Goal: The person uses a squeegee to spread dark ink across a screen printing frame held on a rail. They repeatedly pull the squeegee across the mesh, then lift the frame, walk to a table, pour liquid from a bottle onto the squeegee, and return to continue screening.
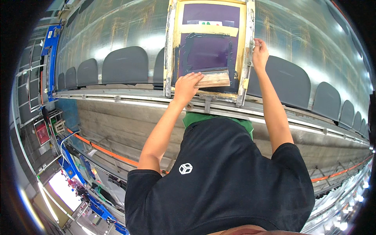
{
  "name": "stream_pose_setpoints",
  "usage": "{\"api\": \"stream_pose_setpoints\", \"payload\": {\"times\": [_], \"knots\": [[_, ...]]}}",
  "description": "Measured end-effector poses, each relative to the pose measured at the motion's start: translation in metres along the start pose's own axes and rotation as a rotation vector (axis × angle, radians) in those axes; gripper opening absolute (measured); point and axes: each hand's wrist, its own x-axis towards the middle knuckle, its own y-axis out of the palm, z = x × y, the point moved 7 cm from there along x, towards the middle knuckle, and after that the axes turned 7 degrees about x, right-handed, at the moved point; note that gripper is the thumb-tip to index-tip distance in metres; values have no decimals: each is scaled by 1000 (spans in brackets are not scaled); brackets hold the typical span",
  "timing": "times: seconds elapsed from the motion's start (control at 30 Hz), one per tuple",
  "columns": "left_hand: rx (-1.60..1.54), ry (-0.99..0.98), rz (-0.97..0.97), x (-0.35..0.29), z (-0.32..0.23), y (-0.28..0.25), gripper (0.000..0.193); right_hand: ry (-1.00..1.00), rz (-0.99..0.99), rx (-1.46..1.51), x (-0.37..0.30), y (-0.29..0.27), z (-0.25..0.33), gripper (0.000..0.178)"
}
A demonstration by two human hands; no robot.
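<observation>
A screen-printing frame (169,51) lies on the long table in front of me, its purple mesh (207,51) edged with tape and smeared with dark ink. Near the frame's close end rests a squeegee (213,79) with a wooden handle, tilted slightly on the mesh. My left hand (187,87) is closed over the squeegee's left end. At the frame's right side rail, my right hand (260,55) has its fingers curled against the edge; part of its grip is hidden.
Dark grey rounded panels (125,64) lie in a row on the shiny table (301,31) to both sides of the frame. A metal rail (137,101) runs along the table's near edge. Blue metal frames (51,58) stand at far left.
</observation>
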Motion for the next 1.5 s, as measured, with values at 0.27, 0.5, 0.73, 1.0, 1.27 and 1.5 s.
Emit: {"api": "stream_pose_setpoints", "payload": {"times": [0.27, 0.5, 0.73, 1.0, 1.27, 1.5], "knots": [[28, 52, 9, -27, 56, -3, 59, 19, 0, -132, -18, 50, 8, 25], [71, 209, 61, -64, 59, -8, 63, 7, -19, -161, -19, 53, -9, 26], [87, 187, -14, 26, 73, -4, 50, -226, 191, -767, -13, 40, 21, 37], [9, 70, 117, 147, 91, -32, 45, -393, 813, -621, -60, 140, 95, 50], [43, 143, 84, 35, 73, -3, 52, -355, 701, -412, -178, 92, 84, 44], [-57, 53, -15, 140, 94, -34, 35, -565, 566, -397, -75, 124, 102, 47]]}}
